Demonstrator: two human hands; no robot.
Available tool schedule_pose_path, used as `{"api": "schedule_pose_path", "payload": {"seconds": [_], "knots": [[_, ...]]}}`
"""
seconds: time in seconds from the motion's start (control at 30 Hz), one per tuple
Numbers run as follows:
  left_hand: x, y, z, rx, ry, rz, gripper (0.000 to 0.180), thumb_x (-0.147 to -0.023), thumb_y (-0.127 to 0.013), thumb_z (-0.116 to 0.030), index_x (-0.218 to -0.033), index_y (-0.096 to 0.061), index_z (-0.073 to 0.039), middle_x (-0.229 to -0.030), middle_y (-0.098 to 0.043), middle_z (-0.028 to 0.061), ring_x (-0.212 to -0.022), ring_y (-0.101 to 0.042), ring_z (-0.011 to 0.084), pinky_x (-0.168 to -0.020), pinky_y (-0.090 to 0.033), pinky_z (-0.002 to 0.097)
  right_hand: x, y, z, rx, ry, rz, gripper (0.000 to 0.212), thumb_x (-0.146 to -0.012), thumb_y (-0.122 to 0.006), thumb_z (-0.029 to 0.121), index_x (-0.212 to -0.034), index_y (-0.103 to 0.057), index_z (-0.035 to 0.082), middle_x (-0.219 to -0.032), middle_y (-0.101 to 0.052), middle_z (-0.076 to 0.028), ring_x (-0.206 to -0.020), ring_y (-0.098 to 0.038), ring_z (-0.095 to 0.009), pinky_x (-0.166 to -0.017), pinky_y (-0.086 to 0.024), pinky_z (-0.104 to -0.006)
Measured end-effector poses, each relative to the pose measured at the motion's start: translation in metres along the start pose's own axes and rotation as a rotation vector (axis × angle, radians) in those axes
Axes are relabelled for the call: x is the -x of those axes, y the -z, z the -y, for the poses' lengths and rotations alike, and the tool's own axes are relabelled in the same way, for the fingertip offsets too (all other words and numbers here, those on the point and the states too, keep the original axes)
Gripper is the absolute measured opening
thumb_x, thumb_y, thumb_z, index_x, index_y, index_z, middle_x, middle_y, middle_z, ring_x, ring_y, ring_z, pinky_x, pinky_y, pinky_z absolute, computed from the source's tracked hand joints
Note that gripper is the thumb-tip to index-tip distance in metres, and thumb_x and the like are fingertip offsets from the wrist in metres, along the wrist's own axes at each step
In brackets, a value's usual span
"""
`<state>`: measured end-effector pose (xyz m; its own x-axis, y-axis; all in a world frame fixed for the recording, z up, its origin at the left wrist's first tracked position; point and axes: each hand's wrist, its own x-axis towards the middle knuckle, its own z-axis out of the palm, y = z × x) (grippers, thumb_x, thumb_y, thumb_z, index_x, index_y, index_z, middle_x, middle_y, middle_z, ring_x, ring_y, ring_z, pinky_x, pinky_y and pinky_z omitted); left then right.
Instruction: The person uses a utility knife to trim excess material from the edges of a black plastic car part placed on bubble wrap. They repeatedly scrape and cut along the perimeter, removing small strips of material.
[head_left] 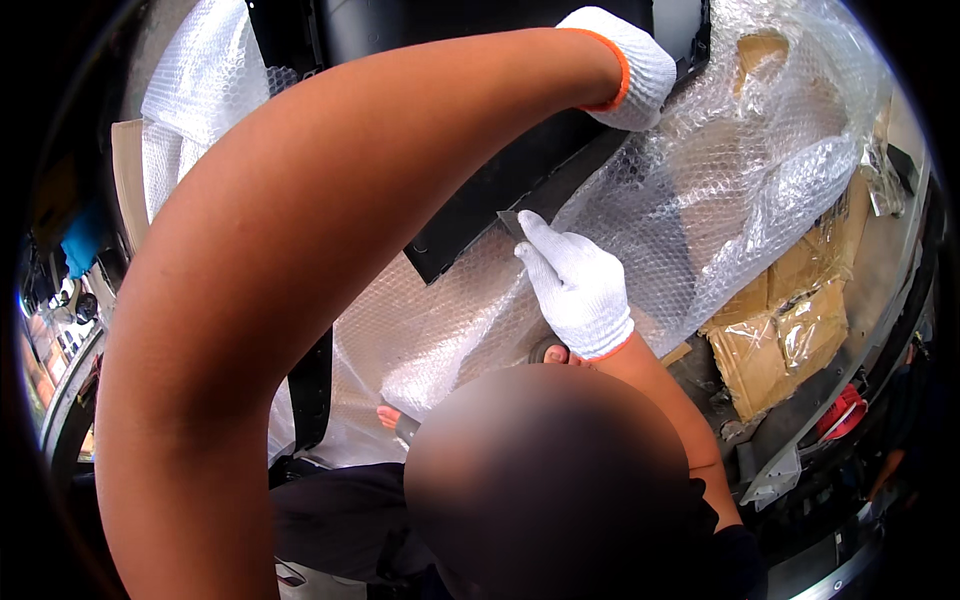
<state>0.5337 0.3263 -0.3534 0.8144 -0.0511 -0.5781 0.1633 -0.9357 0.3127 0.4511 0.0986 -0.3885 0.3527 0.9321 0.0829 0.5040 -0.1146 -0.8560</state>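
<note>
Small grey blade (pixel 511 225) held at the edge of a black panel (pixel 490 198)

At far left, a blue item (pixel 82 240) sits among clutter too small to make out. Next come a strip of brown cardboard (pixel 128 170) and a draped roll of clear bubble wrap (pixel 195 85). The bare left forearm (pixel 250 230) arches up and across, covering much of the black panel, which lies over a bubble wrap sheet (pixel 690 225). Toes of one foot (pixel 388 416) show at lower left of centre. The blade lies across the panel's lower edge in view; whether they touch, I cannot tell. The right hand (pixel 580 285), white-gloved and orange-cuffed, pinches it between thumb and forefinger; its other fingers are hidden. Above and further right, the similarly gloved left hand (pixel 632 72) is by the panel's far side, its fingers concealed, so I cannot tell their state. Rightmost are crumpled, taped cardboard (pixel 785 335) and a red round object (pixel 840 413).
</note>
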Motion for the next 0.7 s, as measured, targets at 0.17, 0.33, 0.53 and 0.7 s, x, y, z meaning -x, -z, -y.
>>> {"api": "schedule_pose_path", "payload": {"seconds": [0.17,0.33,0.53,0.7], "knots": [[-0.005,-0.007,-0.003,0.027,0.002,-0.069,0.034,-0.087,-0.057,-0.022,-0.106,-0.08,-0.005,-0.108,-0.077,0.0176,-0.1,-0.075,0.0339,-0.083,-0.058,0.0444,0.002,-0.003,-0.012,0.004,-0.026,-0.003,0.035,-0.088,-0.078,0.007,-0.122,-0.072,0.003,-0.084,-0.071,-0.015,-0.067,-0.067,-0.031,-0.062,-0.055,-0.0386],[0.005,-0.011,0.0,0.006,0.052,-0.067,0.032,-0.087,-0.057,-0.021,-0.105,-0.08,-0.006,-0.105,-0.077,0.018,-0.098,-0.075,0.0341,-0.081,-0.058,0.0447,0.002,-0.02,-0.012,-0.041,-0.049,0.009,0.036,-0.089,-0.078,0.005,-0.124,-0.072,0.004,-0.087,-0.073,-0.016,-0.068,-0.068,-0.03,-0.065,-0.056,-0.0365],[0.006,-0.012,0.0,0.015,0.029,-0.089,0.033,-0.088,-0.056,-0.021,-0.105,-0.08,-0.005,-0.106,-0.077,0.0186,-0.099,-0.075,0.0349,-0.082,-0.058,0.0447,0.001,-0.021,-0.011,-0.111,-0.147,-0.018,0.03,-0.089,-0.077,0.006,-0.119,-0.075,0.002,-0.089,-0.074,-0.017,-0.071,-0.07,-0.029,-0.066,-0.056,-0.0347],[0.008,-0.007,0.002,0.001,0.011,-0.057,0.034,-0.088,-0.056,-0.021,-0.105,-0.08,-0.005,-0.107,-0.077,0.0186,-0.1,-0.074,0.035,-0.082,-0.058,0.0447,-0.001,-0.012,-0.009,-0.126,-0.099,-0.089,0.025,-0.087,-0.078,0.007,-0.112,-0.075,0.001,-0.087,-0.074,-0.015,-0.071,-0.07,-0.031,-0.064,-0.056,-0.0373]]}}
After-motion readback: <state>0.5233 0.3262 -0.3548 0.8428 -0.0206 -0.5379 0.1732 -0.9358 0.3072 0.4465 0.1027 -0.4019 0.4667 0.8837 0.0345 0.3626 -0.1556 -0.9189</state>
